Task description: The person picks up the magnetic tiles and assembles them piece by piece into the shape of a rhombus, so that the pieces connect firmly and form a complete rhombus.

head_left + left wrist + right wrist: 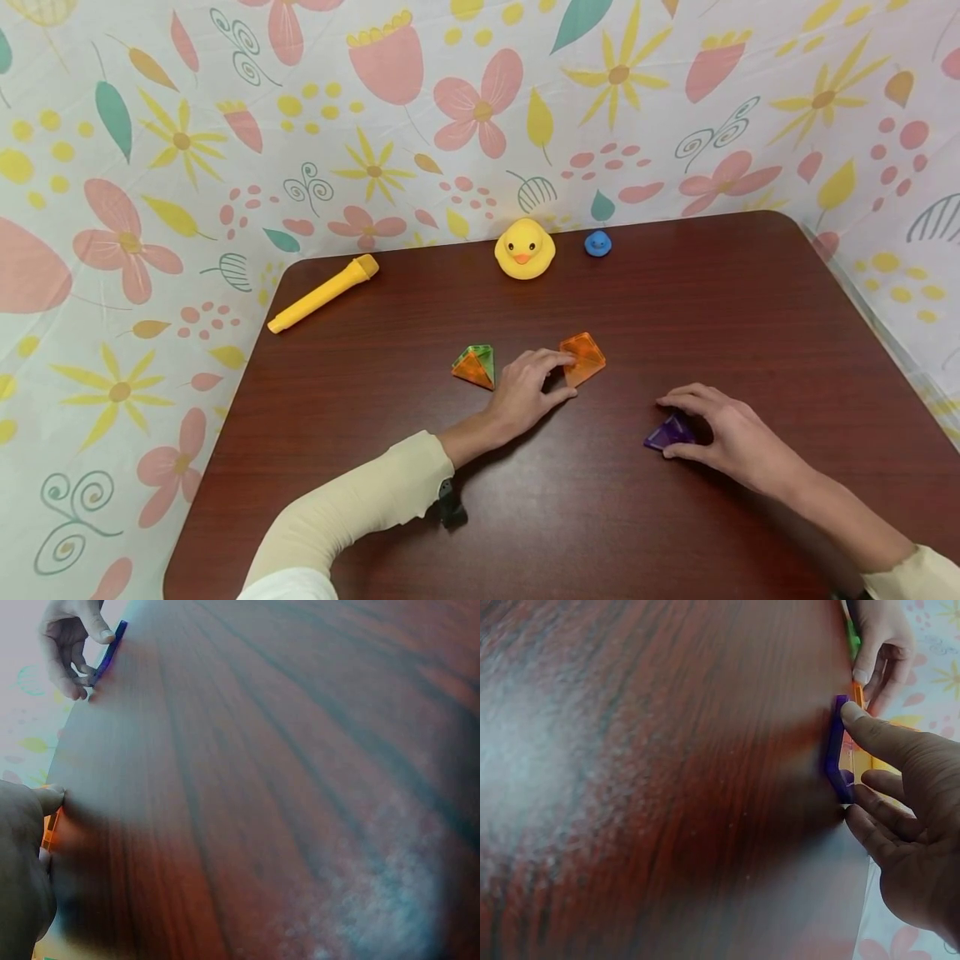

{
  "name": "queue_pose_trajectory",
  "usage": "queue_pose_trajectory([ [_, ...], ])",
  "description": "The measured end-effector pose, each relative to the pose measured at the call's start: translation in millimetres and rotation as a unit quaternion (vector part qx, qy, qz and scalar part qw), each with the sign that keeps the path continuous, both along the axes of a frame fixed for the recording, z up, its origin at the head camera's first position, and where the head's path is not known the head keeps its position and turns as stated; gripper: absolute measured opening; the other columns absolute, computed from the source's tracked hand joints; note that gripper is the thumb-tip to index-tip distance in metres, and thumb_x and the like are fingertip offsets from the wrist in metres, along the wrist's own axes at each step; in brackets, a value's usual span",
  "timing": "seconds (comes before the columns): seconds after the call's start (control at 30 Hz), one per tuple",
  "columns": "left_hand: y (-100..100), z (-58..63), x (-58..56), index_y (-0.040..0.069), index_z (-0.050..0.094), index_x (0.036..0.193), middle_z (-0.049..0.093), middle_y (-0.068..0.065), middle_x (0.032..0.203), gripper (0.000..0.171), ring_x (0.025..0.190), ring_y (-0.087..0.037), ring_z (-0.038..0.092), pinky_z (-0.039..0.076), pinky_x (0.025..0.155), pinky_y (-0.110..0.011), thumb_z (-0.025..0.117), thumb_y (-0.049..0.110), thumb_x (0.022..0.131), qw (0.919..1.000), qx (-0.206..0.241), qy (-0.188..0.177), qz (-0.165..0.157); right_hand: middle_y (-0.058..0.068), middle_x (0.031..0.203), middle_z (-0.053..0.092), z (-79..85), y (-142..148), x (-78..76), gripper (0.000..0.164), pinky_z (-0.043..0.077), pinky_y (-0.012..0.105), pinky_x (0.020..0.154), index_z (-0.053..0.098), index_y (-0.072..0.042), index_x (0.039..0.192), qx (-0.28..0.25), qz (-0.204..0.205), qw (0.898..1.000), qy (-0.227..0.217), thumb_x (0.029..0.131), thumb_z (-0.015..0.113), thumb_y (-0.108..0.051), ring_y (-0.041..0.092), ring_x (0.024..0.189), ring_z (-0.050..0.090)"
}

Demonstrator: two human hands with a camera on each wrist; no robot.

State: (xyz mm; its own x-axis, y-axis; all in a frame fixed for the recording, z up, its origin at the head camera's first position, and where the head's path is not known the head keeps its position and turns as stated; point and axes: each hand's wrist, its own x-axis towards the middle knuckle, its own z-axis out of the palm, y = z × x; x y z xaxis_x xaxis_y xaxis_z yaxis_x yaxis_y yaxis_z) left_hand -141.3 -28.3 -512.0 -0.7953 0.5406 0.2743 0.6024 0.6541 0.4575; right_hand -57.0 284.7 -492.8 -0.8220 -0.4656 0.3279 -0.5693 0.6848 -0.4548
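My left hand point(525, 392) reaches over the middle of the table and pinches a translucent orange magnetic tile piece point(585, 358) between thumb and fingers. In the left wrist view only a sliver of that orange piece point(51, 829) shows beside the thumb. Farther right, my right hand point(738, 437) grips a translucent purple tile piece point(670, 432), its thumb at one end and fingers at the other. The right wrist view shows the purple piece point(835, 746) bent at an angle. Just left of my left hand lies a folded green and orange tile piece point(476, 367).
A yellow toy microphone point(322, 294) lies at the back left of the dark wooden table point(562, 517). Along the back edge stand a yellow rubber duck point(525, 250) and a small blue duck point(597, 243). Floral-patterned cloth point(300, 108) hangs behind and beside the table.
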Motion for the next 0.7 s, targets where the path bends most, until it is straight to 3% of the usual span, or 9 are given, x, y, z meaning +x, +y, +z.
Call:
queue_pose_trajectory([
  [0.23, -0.1, 0.4, -0.4, 0.019, 0.072, 0.136, 0.069, 0.007, 0.137, 0.047, 0.122, -0.014, 0.064, 0.054, 0.099, -0.031, 0.084, 0.037, 0.094, 1.0, -0.001, -0.001, -0.001, 0.001, 0.121, 0.07, 2.7, 5.2, 0.7, 0.073, 0.04, 0.005, 0.09, 0.073, -0.009, 0.127, 0.021, -0.007, 1.0, 0.004, 0.062, 0.105, -0.025, 0.021, 0.105, 0.068],
  [0.43, 0.2, 0.7, -0.2, 0.019, 0.072, 0.137, 0.069, 0.007, 0.138, 0.047, 0.122, -0.013, 0.064, 0.054, 0.099, -0.031, 0.083, 0.038, 0.095, 1.0, -0.002, -0.005, 0.0, 0.002, 0.121, 0.071, 6.9, 9.6, 2.0, 0.072, 0.045, 0.011, 0.09, 0.073, -0.009, 0.128, 0.046, -0.008, 0.999, -0.008, 0.064, 0.104, -0.02, 0.023, 0.108, 0.068],
  [0.6, 0.1, 0.8, -0.1, 0.02, 0.072, 0.137, 0.069, 0.006, 0.138, 0.047, 0.122, -0.013, 0.064, 0.054, 0.098, -0.031, 0.083, 0.038, 0.095, 1.0, -0.002, -0.007, 0.0, 0.0, 0.118, 0.071, 6.4, 8.9, 1.8, 0.069, 0.04, 0.004, 0.089, 0.073, -0.01, 0.125, 0.032, -0.004, 0.999, -0.007, 0.064, 0.104, -0.016, 0.019, 0.103, 0.068],
  [0.7, -0.1, 0.6, -0.1, 0.02, 0.072, 0.136, 0.069, 0.007, 0.137, 0.047, 0.121, -0.013, 0.064, 0.055, 0.098, -0.031, 0.083, 0.038, 0.095, 1.0, -0.004, -0.004, 0.001, -0.002, 0.116, 0.07, 5.8, 7.1, 1.0, 0.068, 0.043, 0.004, 0.086, 0.073, -0.01, 0.123, 0.013, 0.008, 1.0, -0.008, 0.063, 0.104, -0.013, 0.015, 0.098, 0.069],
])
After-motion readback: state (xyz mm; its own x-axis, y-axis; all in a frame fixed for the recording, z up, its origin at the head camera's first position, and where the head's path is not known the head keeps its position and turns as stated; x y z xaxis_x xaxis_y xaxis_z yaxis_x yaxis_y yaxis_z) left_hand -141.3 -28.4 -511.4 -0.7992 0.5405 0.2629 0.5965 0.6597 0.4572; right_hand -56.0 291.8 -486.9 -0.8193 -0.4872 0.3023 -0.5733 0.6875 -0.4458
